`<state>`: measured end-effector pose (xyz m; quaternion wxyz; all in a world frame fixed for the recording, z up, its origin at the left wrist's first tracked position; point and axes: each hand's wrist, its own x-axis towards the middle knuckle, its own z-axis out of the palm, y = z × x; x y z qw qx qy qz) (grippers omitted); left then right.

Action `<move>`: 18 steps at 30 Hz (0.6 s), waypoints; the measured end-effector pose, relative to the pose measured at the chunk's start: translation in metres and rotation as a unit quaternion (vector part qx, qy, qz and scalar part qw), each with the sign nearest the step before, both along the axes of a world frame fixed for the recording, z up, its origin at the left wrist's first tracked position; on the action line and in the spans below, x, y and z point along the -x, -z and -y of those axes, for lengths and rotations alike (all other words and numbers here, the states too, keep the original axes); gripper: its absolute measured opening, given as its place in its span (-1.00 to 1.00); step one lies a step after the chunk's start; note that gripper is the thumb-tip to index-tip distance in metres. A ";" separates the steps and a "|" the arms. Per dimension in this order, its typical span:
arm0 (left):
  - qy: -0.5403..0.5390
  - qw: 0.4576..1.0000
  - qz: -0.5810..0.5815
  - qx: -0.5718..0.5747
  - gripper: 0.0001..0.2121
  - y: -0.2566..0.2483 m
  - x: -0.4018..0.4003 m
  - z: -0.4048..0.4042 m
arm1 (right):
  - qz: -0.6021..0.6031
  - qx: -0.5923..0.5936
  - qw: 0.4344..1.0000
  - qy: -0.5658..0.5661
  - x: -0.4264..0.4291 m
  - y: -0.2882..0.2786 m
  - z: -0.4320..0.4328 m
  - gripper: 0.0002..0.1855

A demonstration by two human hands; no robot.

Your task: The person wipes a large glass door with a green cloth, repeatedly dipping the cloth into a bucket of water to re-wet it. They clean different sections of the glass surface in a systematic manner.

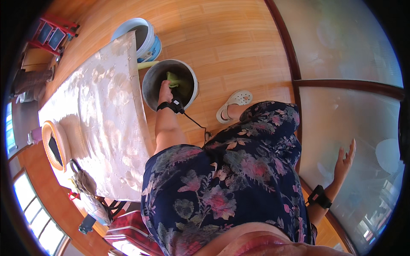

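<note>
My left hand (165, 92) reaches down inside a bucket (193, 74) with a pale rim. Its fingers grip a yellow-green cloth (173, 79), part of which hangs into the dark interior. How deep the water is, if any, I cannot tell. A black band with a small device and a cable sits on my left wrist. Out to the right, my right hand (344, 161) is raised with fingers apart and holds nothing. It is in front of a frosted glass panel (346, 128); whether it touches the glass is unclear.
A second bucket (148, 38), white and blue, stands behind. On my left is a table with a shiny floral cloth (115, 128), bearing a woven basket (65, 144). A shoe (238, 99) rests on the wood-patterned floor (221, 38). A red plaid bag (131, 228) lies lower left.
</note>
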<state>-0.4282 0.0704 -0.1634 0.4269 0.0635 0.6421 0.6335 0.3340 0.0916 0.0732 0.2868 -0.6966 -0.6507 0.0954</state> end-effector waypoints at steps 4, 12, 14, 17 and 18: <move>-0.068 0.981 0.171 -0.059 -0.59 0.010 0.003 0.012 | -0.024 -0.003 0.998 -0.051 0.026 0.009 -0.020 -0.41; -0.180 0.963 0.172 -0.098 -0.55 -0.033 -0.028 0.027 | -0.103 0.044 0.984 -0.137 0.075 0.043 -0.065 -0.46; -0.196 0.961 0.162 -0.109 -0.60 -0.026 -0.025 0.024 | -0.098 0.048 0.980 -0.166 0.089 0.045 -0.074 -0.47; -0.199 0.958 0.171 -0.119 -0.65 -0.001 -0.014 0.025 | -0.078 0.031 0.966 -0.245 0.142 0.029 -0.099 -0.49; -0.188 0.959 0.176 -0.115 -0.67 -0.003 -0.014 0.024 | -0.088 0.020 0.959 -0.267 0.157 0.024 -0.101 -0.49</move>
